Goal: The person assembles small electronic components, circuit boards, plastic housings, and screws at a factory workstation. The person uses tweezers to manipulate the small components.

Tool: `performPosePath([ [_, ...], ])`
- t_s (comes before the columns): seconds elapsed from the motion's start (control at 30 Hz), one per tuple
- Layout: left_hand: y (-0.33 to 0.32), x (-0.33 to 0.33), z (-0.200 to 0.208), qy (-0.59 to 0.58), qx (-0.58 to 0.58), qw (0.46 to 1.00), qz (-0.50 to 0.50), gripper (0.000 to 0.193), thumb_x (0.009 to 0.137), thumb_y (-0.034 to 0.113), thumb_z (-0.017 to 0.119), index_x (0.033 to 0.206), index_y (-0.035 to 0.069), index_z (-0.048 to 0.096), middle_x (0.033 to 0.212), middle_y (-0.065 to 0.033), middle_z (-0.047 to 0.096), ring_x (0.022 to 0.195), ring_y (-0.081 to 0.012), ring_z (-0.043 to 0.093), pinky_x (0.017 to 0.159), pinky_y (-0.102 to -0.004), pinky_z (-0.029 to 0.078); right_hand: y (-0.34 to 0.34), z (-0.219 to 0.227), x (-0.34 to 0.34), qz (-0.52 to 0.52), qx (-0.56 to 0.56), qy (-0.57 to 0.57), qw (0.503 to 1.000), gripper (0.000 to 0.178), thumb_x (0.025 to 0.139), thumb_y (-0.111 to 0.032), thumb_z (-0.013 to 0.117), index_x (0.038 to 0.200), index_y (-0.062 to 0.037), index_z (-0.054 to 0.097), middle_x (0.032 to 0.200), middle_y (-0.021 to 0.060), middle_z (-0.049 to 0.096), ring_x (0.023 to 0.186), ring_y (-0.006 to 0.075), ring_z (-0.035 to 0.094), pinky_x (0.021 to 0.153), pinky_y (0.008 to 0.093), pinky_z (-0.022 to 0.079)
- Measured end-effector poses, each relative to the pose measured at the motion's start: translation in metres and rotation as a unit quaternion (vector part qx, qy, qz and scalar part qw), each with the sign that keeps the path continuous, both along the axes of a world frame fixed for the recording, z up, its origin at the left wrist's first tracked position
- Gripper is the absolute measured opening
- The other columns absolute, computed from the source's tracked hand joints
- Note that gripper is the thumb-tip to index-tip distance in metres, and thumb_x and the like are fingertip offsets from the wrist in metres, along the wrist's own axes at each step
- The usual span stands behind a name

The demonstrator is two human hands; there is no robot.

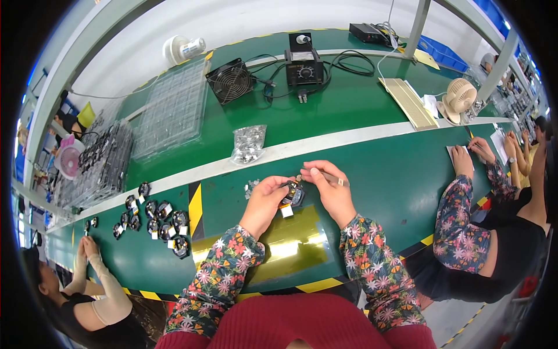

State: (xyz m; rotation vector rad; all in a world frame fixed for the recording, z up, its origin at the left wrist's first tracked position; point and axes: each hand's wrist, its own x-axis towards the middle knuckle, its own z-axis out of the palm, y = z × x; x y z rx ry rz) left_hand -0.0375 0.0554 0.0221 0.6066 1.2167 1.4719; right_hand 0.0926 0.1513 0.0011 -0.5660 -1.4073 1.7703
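My left hand [264,205] grips a small round black electronic unit [295,195] between thumb and fingers. A white tab [286,211] hangs from the unit's lower edge. On the unit's other side is my right hand [332,191], its thumb and index finger pinched together at the upper rim. Whatever lies between those fingertips is too small to make out. Beneath both hands a shiny yellow transparent sheet [302,241] lies on the green bench mat [383,174]. Small grey pieces [250,188] are scattered just left of my left hand.
Several similar black units [164,210] lie to the left. Beyond the white rail sit a bag of small parts [249,144], clear trays [171,110], a black fan [231,81] and a black control box [304,70]. Co-workers sit on both sides.
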Motion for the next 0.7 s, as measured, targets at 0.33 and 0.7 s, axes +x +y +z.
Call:
performPosePath([
  [0.33,0.000,-0.003,-0.027,0.172,0.058,0.983,0.008,0.027,0.081,-0.004,0.050,0.107,-0.008,0.051,0.100,-0.0114,0.060,0.089,-0.0128,0.059,0.077,-0.0227,0.047,-0.024,0.025,0.000,-0.085,0.419,-0.120,0.896,0.016,0.070,0.004,0.063,0.083,-0.0023,0.058,0.096,0.0122,0.056,0.084,0.0265,0.059,0.072,0.0304,0.048],
  [0.7,-0.008,0.015,0.000,0.361,0.057,0.930,0.040,0.025,0.077,-0.001,0.055,0.102,-0.003,0.056,0.084,-0.0114,0.063,0.067,-0.0113,0.059,0.058,-0.0239,0.047,-0.024,0.023,-0.003,-0.110,0.511,-0.176,0.834,0.016,0.066,0.002,0.061,0.079,-0.0012,0.053,0.096,0.0134,0.053,0.088,0.0309,0.055,0.072,0.0374,0.048],
])
